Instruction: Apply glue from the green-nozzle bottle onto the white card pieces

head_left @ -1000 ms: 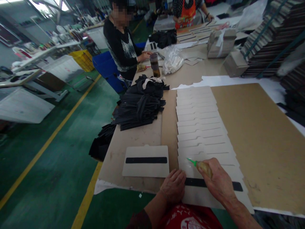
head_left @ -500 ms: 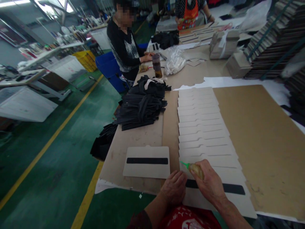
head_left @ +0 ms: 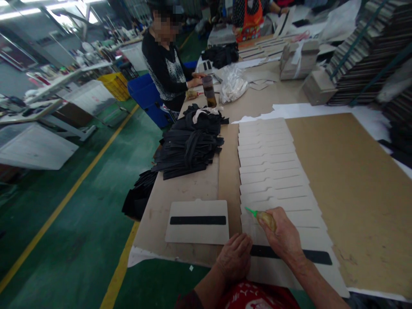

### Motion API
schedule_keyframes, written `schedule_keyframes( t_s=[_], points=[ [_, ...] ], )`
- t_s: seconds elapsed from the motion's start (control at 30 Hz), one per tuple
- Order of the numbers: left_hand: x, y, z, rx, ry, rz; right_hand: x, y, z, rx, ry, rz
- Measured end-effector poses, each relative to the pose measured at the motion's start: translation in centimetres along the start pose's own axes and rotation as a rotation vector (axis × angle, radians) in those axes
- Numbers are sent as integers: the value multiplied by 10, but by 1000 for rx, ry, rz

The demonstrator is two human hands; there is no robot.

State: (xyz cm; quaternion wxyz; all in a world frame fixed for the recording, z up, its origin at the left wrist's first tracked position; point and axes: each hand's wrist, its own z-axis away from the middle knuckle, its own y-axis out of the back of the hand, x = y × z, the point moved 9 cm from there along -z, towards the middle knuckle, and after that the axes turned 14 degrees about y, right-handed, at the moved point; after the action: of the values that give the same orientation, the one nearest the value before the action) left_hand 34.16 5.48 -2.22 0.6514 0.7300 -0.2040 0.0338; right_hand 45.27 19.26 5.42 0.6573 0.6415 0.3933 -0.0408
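My right hand (head_left: 283,234) is closed around a small glue bottle (head_left: 268,220), its green nozzle pointing left over the overlapping pale boards (head_left: 273,189). The nearest board carries a black strip (head_left: 317,256), partly covered by my right wrist. My left hand (head_left: 236,254) rests at the left edge of that board, fingers bent and together; whether anything is under them is hidden. To the left lies a separate board (head_left: 198,234) with a black strip (head_left: 198,220) across it.
A heap of black strips (head_left: 189,148) sits beyond the separate board. Further off are a brown-filled cup (head_left: 210,92), a plastic bag (head_left: 233,83), stacked boards (head_left: 360,56) at right, a person (head_left: 167,64) by a blue bin (head_left: 146,98), and another person behind the table.
My right hand and the bottle have moved slightly up and away from me. In the background, the person in the orange apron has lifted a board with a black strip.
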Motion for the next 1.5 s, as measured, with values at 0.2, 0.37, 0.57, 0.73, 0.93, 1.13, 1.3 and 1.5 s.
schedule_keyframes(
  t_s=[0.2,0.37,0.57,0.73,0.93,1.13,1.3,1.5],
  points=[
    [-1,0,0,12,3,-4,11,19,4,50,1,119],
    [-1,-1,0,12,-1,-17,-12,4,-3,28,94,89],
    [1,5,-3,7,-16,-48,2,13,1,22,65,107],
    [3,12,-5,4,-25,-76,29,33,8,61,-29,192],
    [4,15,-7,24,-35,-97,26,31,8,32,1,193],
    [5,19,-8,58,-43,-99,38,46,11,49,-51,266],
    [7,24,-10,86,-53,-100,46,55,11,53,-62,309],
    [8,29,-12,91,-67,-112,48,56,10,42,-66,306]
  ],
)
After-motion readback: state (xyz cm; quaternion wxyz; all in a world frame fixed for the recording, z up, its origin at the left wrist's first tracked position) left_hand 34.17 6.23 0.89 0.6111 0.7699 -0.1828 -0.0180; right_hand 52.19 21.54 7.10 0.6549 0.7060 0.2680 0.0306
